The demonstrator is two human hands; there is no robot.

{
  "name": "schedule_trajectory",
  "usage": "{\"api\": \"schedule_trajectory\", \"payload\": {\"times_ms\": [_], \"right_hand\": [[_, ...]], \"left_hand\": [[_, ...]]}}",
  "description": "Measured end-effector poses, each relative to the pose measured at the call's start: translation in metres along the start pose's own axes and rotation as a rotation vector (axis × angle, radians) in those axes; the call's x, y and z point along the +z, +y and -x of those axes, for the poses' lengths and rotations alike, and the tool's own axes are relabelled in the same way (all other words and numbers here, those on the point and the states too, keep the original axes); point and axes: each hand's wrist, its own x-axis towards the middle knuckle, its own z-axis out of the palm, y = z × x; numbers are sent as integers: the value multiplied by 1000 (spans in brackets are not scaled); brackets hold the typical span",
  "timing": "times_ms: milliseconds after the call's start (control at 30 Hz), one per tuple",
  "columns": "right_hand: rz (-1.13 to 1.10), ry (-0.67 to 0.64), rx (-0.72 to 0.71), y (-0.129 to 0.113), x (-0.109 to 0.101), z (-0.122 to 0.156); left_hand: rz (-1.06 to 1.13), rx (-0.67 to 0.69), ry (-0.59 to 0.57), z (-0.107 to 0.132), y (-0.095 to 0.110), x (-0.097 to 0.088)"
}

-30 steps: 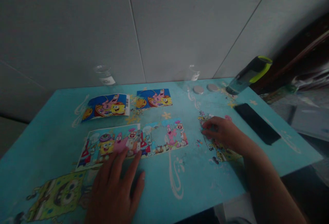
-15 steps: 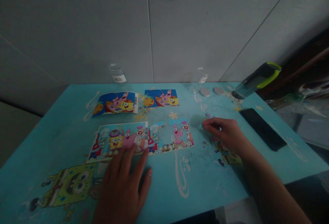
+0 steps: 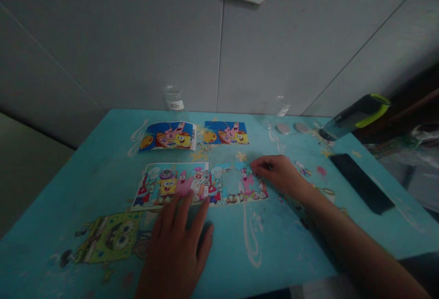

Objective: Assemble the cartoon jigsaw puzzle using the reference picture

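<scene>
My left hand point(image 3: 180, 242) lies flat with fingers spread, its fingertips on the lower edge of a cartoon picture card point(image 3: 147, 184). Right beside that card is a partly assembled jigsaw puzzle point(image 3: 214, 194) of the same scene, with a gap left of its pink starfish figure. At the puzzle's upper right corner, my right hand point(image 3: 281, 173) pinches a small teal puzzle piece point(image 3: 249, 169), mostly hidden by the fingertips. Loose puzzle pieces point(image 3: 302, 168) lie on the table beyond my right hand, and others show partly below the forearm.
Behind are a curled blue picture card point(image 3: 168, 135) and a matching assembled puzzle point(image 3: 226, 132). Two clear jars point(image 3: 175, 102) stand by the wall, with two round lids point(image 3: 283, 128) nearby. To the right are a dark bottle point(image 3: 353, 116) and a black phone-like slab point(image 3: 361, 182).
My right hand has moved left with the piece, from beside the puzzle to its upper right corner. My left hand stays on the card. The camera view has shifted slightly.
</scene>
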Motion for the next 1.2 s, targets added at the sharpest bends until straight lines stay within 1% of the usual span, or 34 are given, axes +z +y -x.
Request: {"api": "schedule_trajectory", "payload": {"times_ms": [200, 333, 433, 533, 633, 833, 933, 1033, 1200], "right_hand": [[37, 14, -4, 4, 1, 2], [68, 2, 6, 2, 3, 2], [116, 19, -17, -1, 4, 4], [180, 69, -72, -4, 5, 5], [226, 104, -172, -5, 6, 4], [262, 93, -343, -2, 6, 7], [384, 77, -416, -3, 9, 17], [515, 78, -446, -5, 14, 28], [583, 73, -438, -7, 21, 36]], "left_hand": [[6, -5, 18, -1, 1, -3], [12, -17, 14, 0, 2, -3], [16, -15, 7, 0, 2, -2], [22, -16, 14, -1, 2, -3], [22, -11, 21, -1, 2, -3], [9, -12, 15, -1, 2, -3], [-2, -8, 13, -1, 2, -3], [-4, -4, 11, -1, 2, -3], [3, -12, 7, 0, 2, -3]]}}
